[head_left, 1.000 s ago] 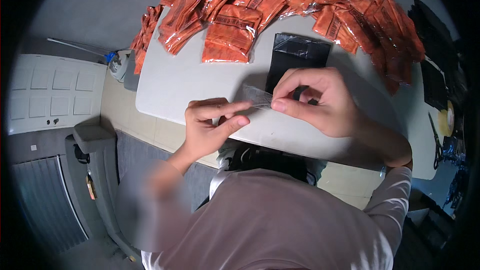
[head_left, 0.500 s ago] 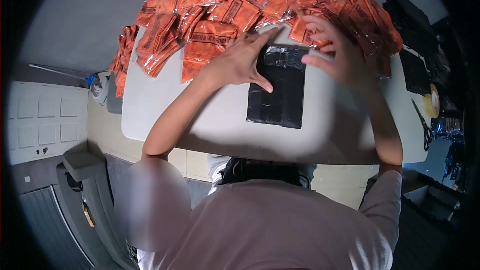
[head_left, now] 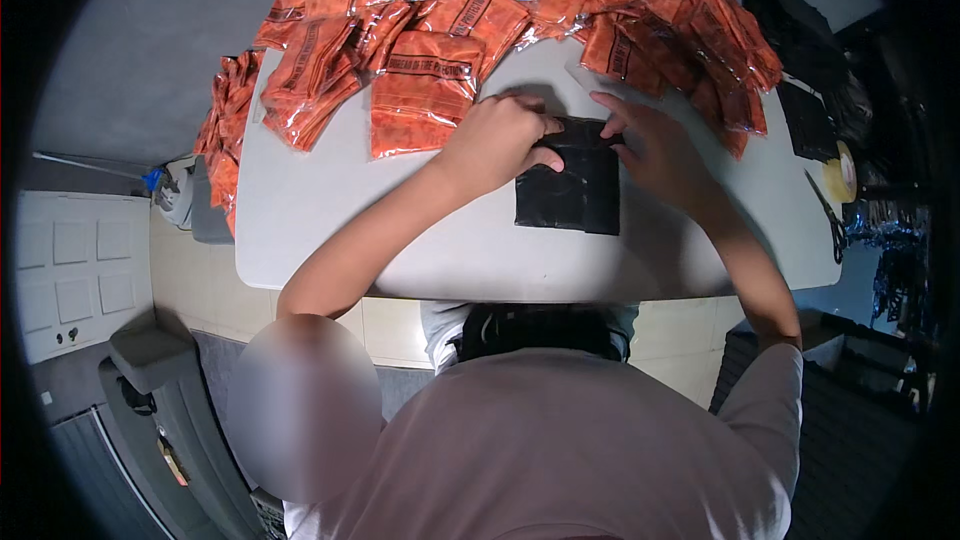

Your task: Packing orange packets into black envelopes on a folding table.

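Note:
A flat black plastic packet lies on the white table in front of me, its surface shiny and creased. My left hand is closed at its upper left, with curled fingers at the far edge and the thumb laid on the top face. At the upper right corner, my right hand has its thumb and fingertips bent in around the edge. Both hands partly cover the packet's far edge, so how it is folded there is hard to see.
Clear-wrapped orange fabric packs are heaped along the far side of the white table. At the right edge are scissors, a yellowish tape roll and black plastic bags. A grey sofa stands at lower left.
Both hands have closed in on the packet's far edge; the right came in from the right and the left's spread fingers curled. The packet now looks shorter from far to near edge.

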`<state>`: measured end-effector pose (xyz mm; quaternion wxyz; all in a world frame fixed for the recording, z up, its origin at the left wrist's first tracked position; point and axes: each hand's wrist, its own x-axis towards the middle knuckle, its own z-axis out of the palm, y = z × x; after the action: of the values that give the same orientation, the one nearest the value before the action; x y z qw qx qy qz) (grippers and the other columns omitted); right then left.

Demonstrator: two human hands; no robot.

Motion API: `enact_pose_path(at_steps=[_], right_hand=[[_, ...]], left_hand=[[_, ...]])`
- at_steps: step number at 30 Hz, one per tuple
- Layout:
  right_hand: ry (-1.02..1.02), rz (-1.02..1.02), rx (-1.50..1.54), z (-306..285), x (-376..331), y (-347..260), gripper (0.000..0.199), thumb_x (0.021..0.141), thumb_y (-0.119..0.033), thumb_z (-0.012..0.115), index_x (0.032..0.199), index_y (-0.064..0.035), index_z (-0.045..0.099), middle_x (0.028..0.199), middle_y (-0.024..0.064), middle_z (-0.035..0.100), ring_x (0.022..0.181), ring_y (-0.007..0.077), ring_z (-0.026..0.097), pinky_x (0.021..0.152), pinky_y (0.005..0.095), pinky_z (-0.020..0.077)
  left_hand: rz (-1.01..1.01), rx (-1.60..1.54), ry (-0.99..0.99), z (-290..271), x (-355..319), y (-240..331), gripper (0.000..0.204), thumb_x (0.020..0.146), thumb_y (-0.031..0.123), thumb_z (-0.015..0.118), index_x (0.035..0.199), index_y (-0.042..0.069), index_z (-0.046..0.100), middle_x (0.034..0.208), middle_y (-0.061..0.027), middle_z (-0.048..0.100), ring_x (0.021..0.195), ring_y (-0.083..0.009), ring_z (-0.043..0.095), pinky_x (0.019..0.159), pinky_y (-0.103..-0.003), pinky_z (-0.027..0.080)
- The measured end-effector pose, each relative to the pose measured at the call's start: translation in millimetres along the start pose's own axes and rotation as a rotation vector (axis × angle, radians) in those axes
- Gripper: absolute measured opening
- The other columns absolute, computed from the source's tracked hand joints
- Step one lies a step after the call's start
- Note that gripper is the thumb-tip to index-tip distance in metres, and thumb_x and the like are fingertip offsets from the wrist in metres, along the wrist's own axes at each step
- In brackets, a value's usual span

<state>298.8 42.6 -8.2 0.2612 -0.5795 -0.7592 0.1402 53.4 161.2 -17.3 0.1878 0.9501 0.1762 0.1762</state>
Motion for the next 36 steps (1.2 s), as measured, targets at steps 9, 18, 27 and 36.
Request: enact_pose_path(at_steps=[9, 18, 27, 36], right_hand=[[0.021, 0.011, 0.028, -8.7, 0.8, -26.5, 0.049, 0.089, -0.010, 0.077, 0.136, -0.0102, 0.064, 0.099, 0.0078, 0.073, 0.092, 0.0255, 0.071, 0.084, 0.0392, 0.0568], [-0.372, 0.200, 0.834, 11.2, 76.6, 20.3, 0.063, 0.109, -0.054, 0.047, 0.072, -0.0056, 0.064, 0.063, 0.0015, 0.061, 0.060, 0.0142, 0.059, 0.059, 0.0300, 0.0473], [-0.586, 0.241, 0.416, 9.9, 82.0, 5.4, 0.069, 0.115, -0.051, 0.037, 0.066, -0.0064, 0.059, 0.061, 0.0021, 0.057, 0.055, 0.0108, 0.052, 0.054, 0.0283, 0.0407], [-0.731, 0.207, 0.393, 6.7, 88.9, 3.2, 0.056, 0.108, -0.049, 0.049, 0.071, -0.0098, 0.063, 0.063, -0.0030, 0.057, 0.063, 0.0094, 0.054, 0.063, 0.0293, 0.0423]], left_hand=[[0.100, 0.081, 0.094, 6.4, -13.0, -3.5, 0.043, 0.083, 0.042, 0.080, 0.107, 0.007, 0.084, 0.100, -0.0100, 0.069, 0.101, -0.0307, 0.066, 0.090, -0.043, 0.058], [0.078, -0.054, 0.019, 1.8, -9.7, -10.4, 0.041, 0.081, 0.042, 0.082, 0.100, 0.006, 0.084, 0.096, -0.0098, 0.068, 0.102, -0.0319, 0.066, 0.090, -0.044, 0.056], [0.034, -0.166, -0.108, -12.5, -15.7, -2.1, 0.052, 0.079, 0.037, 0.087, 0.117, 0.004, 0.079, 0.112, -0.0140, 0.068, 0.102, -0.0324, 0.069, 0.091, -0.043, 0.058], [0.007, 0.019, -0.025, -9.5, -30.6, 18.8, 0.051, 0.077, 0.034, 0.082, 0.116, 0.001, 0.078, 0.106, -0.0112, 0.062, 0.110, -0.0313, 0.062, 0.091, -0.043, 0.056]])
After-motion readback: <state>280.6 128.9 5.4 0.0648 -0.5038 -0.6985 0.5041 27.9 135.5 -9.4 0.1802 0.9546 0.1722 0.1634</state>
